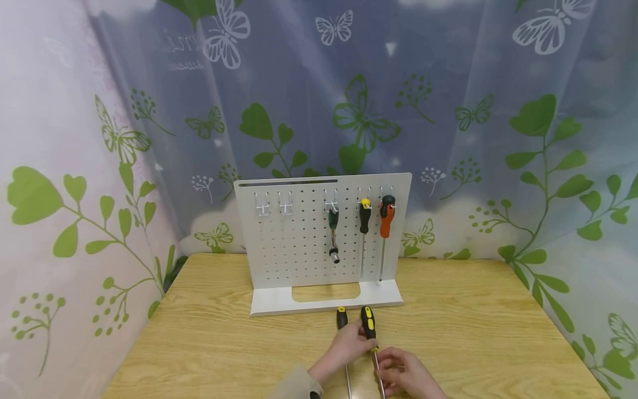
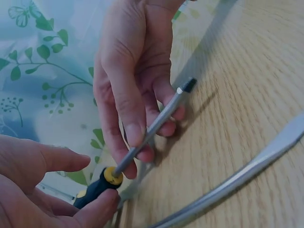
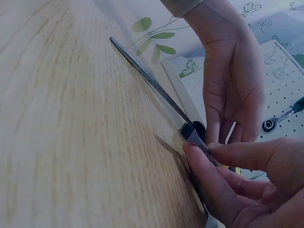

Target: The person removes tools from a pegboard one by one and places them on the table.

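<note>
A screwdriver (image 1: pixel 369 322) with a black and yellow handle and a metal shaft is held between both hands, close over the table. My left hand (image 1: pixel 351 342) holds its handle near the yellow collar. With thumb and fingers, my right hand (image 1: pixel 407 372) pinches the shaft, near the dark tip in the right wrist view. A second screwdriver (image 1: pixel 341 318), also black and yellow, lies on the wooden table just left of it. My left hand overlaps part of this one in the head view. Its bare shaft (image 2: pixel 259 164) crosses the lower right of the left wrist view.
Behind the hands stands a white pegboard (image 1: pixel 309 244) on a flat base. Hanging from it are a green-handled ratchet wrench (image 1: pixel 333 219), a black and yellow screwdriver (image 1: pixel 365 219) and an orange and black screwdriver (image 1: pixel 386 221). Two hooks (image 1: pixel 274 208) at its left carry nothing.
</note>
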`<state>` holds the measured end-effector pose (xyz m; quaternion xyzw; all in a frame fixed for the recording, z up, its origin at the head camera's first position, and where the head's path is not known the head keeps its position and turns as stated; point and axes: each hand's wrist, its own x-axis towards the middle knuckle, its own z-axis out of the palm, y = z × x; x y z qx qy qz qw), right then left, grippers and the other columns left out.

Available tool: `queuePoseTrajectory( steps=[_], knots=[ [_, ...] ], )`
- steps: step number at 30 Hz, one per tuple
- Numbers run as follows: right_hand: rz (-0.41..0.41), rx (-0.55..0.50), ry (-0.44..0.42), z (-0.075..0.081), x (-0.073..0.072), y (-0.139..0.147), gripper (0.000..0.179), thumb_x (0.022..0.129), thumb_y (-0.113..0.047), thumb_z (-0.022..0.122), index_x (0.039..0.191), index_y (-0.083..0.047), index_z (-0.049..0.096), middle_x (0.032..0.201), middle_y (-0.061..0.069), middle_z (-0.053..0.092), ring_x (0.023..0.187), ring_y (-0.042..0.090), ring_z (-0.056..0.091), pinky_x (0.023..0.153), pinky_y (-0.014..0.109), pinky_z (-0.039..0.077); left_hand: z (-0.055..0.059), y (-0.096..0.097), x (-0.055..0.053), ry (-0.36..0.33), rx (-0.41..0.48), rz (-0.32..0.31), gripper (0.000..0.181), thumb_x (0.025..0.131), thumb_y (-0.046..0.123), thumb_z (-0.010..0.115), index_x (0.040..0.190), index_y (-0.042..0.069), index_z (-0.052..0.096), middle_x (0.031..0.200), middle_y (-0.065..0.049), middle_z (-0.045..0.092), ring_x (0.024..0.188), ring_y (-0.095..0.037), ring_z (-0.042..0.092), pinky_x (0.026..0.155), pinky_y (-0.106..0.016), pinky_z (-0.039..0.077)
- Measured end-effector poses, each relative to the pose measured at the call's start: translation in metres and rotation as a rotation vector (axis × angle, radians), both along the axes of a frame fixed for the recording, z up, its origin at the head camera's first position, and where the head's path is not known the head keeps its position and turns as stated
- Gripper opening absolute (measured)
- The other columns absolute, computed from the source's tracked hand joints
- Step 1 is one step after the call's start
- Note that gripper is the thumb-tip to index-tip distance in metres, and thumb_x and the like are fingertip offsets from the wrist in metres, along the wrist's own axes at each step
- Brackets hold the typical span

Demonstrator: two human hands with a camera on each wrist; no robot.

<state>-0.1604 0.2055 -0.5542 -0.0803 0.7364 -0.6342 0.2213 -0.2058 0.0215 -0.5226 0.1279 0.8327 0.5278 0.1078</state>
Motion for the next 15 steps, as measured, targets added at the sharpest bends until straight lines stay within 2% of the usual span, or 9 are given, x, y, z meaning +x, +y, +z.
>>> queuePoseTrajectory(
  steps=[4,8,11,13,15],
  knots=[
    [0.01,-0.018,0.031,-0.0014,0.0007,-0.0012,0.036,0.095,-0.001,0.064,0.122,0.019,0.051,0.093,0.007,0.066,0.076,0.017,0.065,0.063,0.03,0.063,0.0017,-0.0009,0.002,0.017,-0.006,-0.01,0.021,0.086,0.009,0.076,0.097,-0.003,0.064,0.08,-0.006,0.068,0.07,-0.011,0.059,0.06,-0.022,0.05],
    [0.003,-0.021,0.033,-0.0003,0.0,-0.0032,0.037,0.095,0.0,0.064,0.123,0.02,0.051,0.093,0.007,0.065,0.076,0.017,0.065,0.064,0.033,0.064,0.0028,-0.0016,0.0041,0.027,0.004,-0.017,0.018,0.085,0.008,0.076,0.09,-0.003,0.063,0.069,0.001,0.057,0.059,-0.007,0.048,0.052,-0.017,0.037],
    [0.0,-0.014,0.03,0.0002,-0.0019,-0.0046,0.036,0.095,0.0,0.063,0.122,0.02,0.051,0.093,0.006,0.064,0.076,0.018,0.065,0.066,0.035,0.064,0.0038,-0.0025,0.0045,0.041,-0.021,-0.019,0.021,0.085,0.01,0.076,0.093,-0.005,0.063,0.066,0.003,0.052,0.055,-0.006,0.044,0.049,-0.016,0.033],
    [0.002,-0.009,0.028,0.0005,-0.0031,-0.0055,0.034,0.095,0.001,0.063,0.121,0.02,0.052,0.092,0.006,0.064,0.076,0.018,0.065,0.066,0.036,0.064,0.0051,-0.003,0.004,0.054,-0.059,-0.016,0.035,0.086,0.012,0.076,0.103,-0.015,0.063,0.07,-0.002,0.058,0.058,-0.008,0.047,0.05,-0.018,0.038],
    [0.003,-0.004,0.023,0.0009,-0.004,-0.0063,0.034,0.095,0.001,0.063,0.12,0.019,0.053,0.092,0.007,0.064,0.075,0.019,0.065,0.066,0.036,0.064,0.0064,-0.0033,0.0033,0.068,-0.106,-0.012,0.05,0.086,0.015,0.076,0.114,-0.022,0.059,0.084,-0.014,0.065,0.065,-0.013,0.055,0.056,-0.023,0.049]
  ],
)
